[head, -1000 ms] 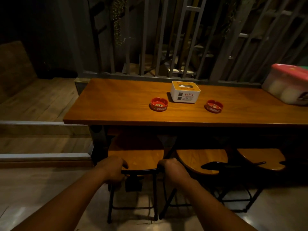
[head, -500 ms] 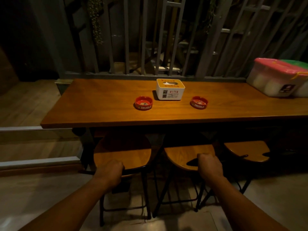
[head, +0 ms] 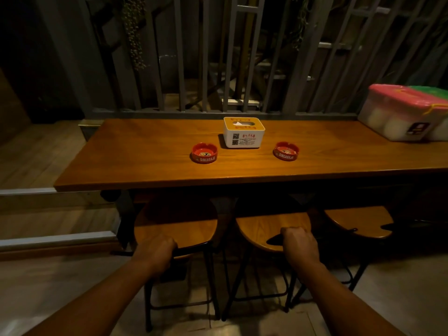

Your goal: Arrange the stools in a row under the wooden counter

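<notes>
Three stools stand upright in a row along the tabletop (head: 145, 170) edge. Left hand (head: 155, 253) fingers curl over the left stool (head: 177, 229) seat; right hand (head: 300, 246) fingers clasp the middle stool (head: 264, 226).

The right hand (head: 300, 246) left the front edge of the left stool (head: 175, 229) and now closes its grip on the middle stool (head: 271, 229), which one second ago was untouched.

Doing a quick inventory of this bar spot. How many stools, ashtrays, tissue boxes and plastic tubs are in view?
Stools: 3 (left stool, middle stool, right stool)
Red ashtrays: 2 ()
Tissue box: 1
Plastic tubs: 2 (pink-lidded, green-lidded)
Total: 8
</notes>
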